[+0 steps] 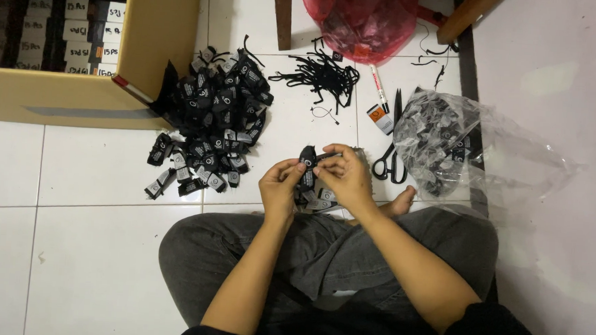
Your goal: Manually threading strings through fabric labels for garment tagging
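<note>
Legs crossed on white tile, dark trousers, seen from the head cam. Left hand (280,187) and right hand (344,175) are close together, both pinching a small bundle of black tags (308,162) just above the knees; a few more tags lie under the hands. Big pile of tags (211,129) sits to the left beside the cardboard box (141,50), probably the finished lot. Clear bag (449,145) on the right holds more tags, so likely plenty left. Black strings (323,74), marker (378,87) and scissors (390,159) lie untouched near it. Can't tell if the held bundle is strung.
</note>
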